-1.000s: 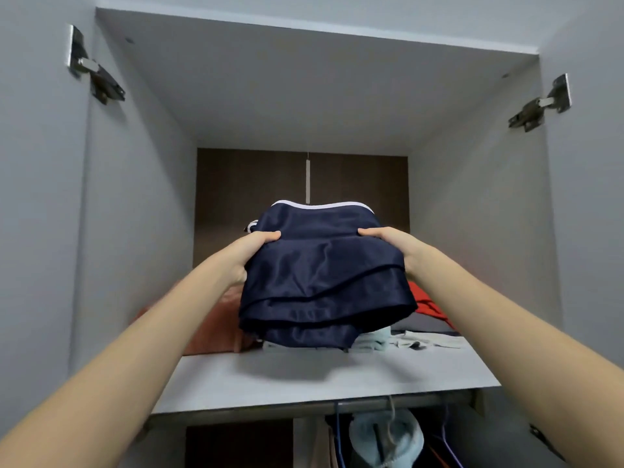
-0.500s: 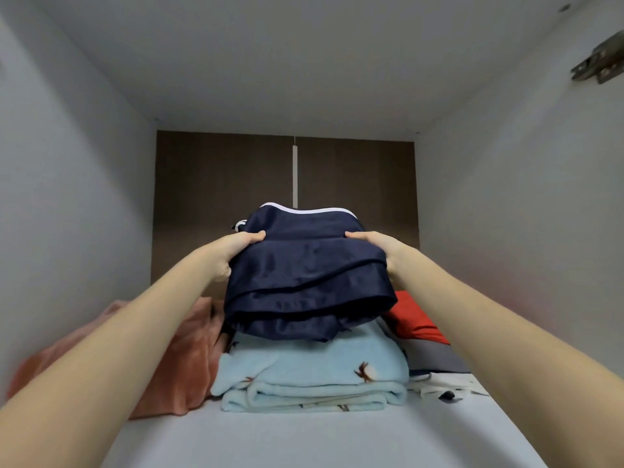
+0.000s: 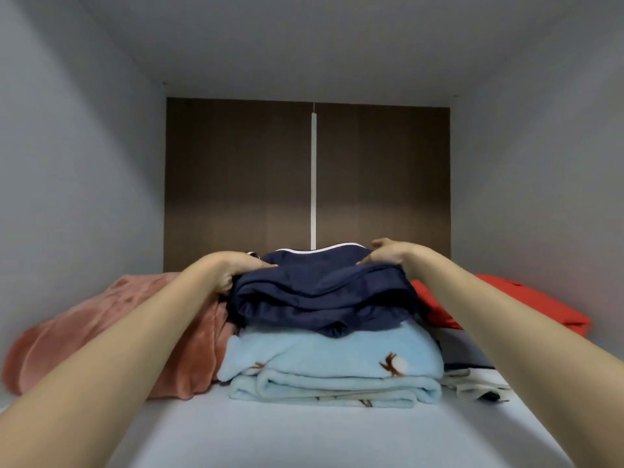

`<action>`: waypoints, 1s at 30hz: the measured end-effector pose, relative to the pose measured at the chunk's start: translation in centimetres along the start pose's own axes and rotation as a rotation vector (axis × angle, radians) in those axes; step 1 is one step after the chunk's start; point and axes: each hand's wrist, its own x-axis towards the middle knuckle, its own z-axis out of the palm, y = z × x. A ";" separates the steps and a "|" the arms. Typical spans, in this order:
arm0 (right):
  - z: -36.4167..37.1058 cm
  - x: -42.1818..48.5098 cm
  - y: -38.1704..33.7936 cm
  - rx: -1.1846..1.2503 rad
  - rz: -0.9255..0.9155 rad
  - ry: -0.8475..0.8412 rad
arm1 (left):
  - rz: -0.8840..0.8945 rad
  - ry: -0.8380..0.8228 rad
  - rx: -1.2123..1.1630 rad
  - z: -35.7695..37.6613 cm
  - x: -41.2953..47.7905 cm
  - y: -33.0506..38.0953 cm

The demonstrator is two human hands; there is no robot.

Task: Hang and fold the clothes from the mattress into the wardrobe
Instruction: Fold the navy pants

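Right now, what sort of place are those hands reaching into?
Most likely a wardrobe shelf: grey side walls and a dark wood-look back panel box it in, and folded clothes sit on it, where the left hand and right hand hold a navy garment atop a light blue fleece.

navy garment (image 3: 324,292) white-trimmed, light-blue blanket (image 3: 334,366) brown-sprigged, red cloth (image 3: 499,305)

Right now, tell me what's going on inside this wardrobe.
A person is stacking clothes on the wardrobe shelf. The left hand and right hand grip the two sides of a folded navy garment, which sits on top of a folded light blue blanket. It has not been let go yet. A pink fleece lies to the left of the stack and a red garment to the right.
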 end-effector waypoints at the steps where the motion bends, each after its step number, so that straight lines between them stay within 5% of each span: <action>1: -0.3 0.1 0.1 -0.074 -0.029 -0.006 | -0.024 -0.016 0.070 0.0 -0.2 0.1; 4: -0.5 -0.6 1.0 -0.336 -0.012 -0.095 | -0.086 -0.032 0.458 0.3 -0.8 0.5; 7: 0.5 -0.6 0.8 -0.642 -0.035 0.031 | 0.005 0.312 0.953 1.5 -0.8 1.6; 10: 2.3 0.1 -1.4 -0.623 -0.217 0.153 | 0.164 0.586 1.176 3.6 -0.2 3.3; 13: 5.0 0.9 -1.8 -0.650 -0.233 0.013 | 0.302 0.364 1.077 5.3 1.5 3.6; 15: 6.4 1.4 -0.1 -0.693 -0.146 -0.099 | 0.224 0.128 0.895 6.1 2.9 2.6; 18: 7.4 1.8 2.4 -0.613 -0.058 -0.168 | 0.152 -0.018 0.729 7.3 4.5 0.5; 24: 7.2 0.9 2.3 -0.501 -0.104 -0.106 | 0.197 0.040 0.680 7.0 3.6 -0.1; 30: 4.8 -3.9 0.8 -0.290 -0.272 0.205 | 0.390 0.328 0.605 6.0 -1.2 1.0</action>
